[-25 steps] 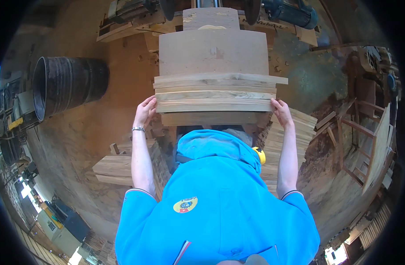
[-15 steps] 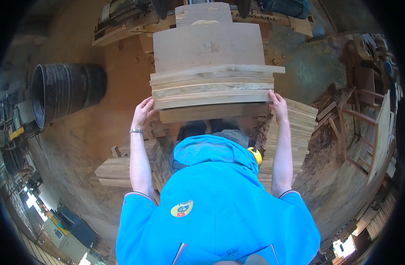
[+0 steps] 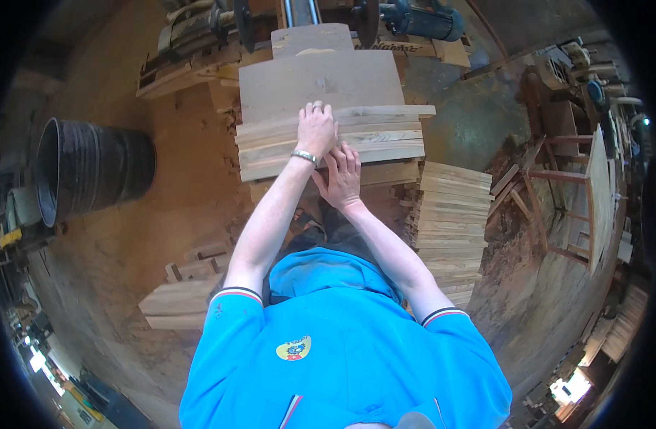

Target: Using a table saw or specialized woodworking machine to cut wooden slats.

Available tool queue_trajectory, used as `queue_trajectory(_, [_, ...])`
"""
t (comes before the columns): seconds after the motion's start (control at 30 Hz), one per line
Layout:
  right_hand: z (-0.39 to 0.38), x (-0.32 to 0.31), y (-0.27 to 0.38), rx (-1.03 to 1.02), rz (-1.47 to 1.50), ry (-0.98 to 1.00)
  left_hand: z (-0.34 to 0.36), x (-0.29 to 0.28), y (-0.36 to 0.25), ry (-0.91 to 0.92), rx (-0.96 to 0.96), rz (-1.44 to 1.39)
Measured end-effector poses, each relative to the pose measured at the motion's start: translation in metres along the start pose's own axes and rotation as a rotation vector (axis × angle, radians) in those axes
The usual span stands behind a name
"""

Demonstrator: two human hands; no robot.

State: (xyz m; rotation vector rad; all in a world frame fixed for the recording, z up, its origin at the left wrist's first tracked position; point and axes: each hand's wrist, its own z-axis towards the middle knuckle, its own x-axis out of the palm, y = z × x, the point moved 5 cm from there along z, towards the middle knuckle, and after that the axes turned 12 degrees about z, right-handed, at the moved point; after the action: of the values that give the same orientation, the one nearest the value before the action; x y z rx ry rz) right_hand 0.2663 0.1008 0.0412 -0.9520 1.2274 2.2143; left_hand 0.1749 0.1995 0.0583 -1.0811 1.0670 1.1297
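Several long wooden strips (image 3: 385, 135) lie side by side, crosswise on the pale machine table (image 3: 371, 79). Across the middle of them reaches my left hand (image 3: 317, 131), with a metal-banded watch on its wrist. Its fingers are close together and bent over the farthest strip. Just right of it and nearer to me, my right hand (image 3: 341, 176) rests on the nearest strips, fingers stretched out and somewhat spread, thumb by the near edge. The farthest strip sticks out past the others on the right.
A tall stack of strips (image 3: 453, 214) stands right of my legs. Shorter wood blocks (image 3: 174, 297) are piled at the left. A dark drum (image 3: 99, 168) lies farther left. Machinery with a blue motor (image 3: 421, 21) is at the back, and a wooden frame (image 3: 564, 175) stands at the right.
Both my hands have left the ends of the strips and come together at their middle, the left reaching farther over. The strips remain on the table; the view has shifted slightly.
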Motion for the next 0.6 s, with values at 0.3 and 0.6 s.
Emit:
queue_trajectory(0.3, [0.001,0.002,-0.009,0.022,-0.035,-0.151,-0.001,0.003,-0.005,-0.06,0.012,-0.06])
queue_trajectory(0.6, [0.085,0.025,-0.039,0.016,0.012,-0.192,0.089,0.01,0.022,-0.104,-0.081,0.002])
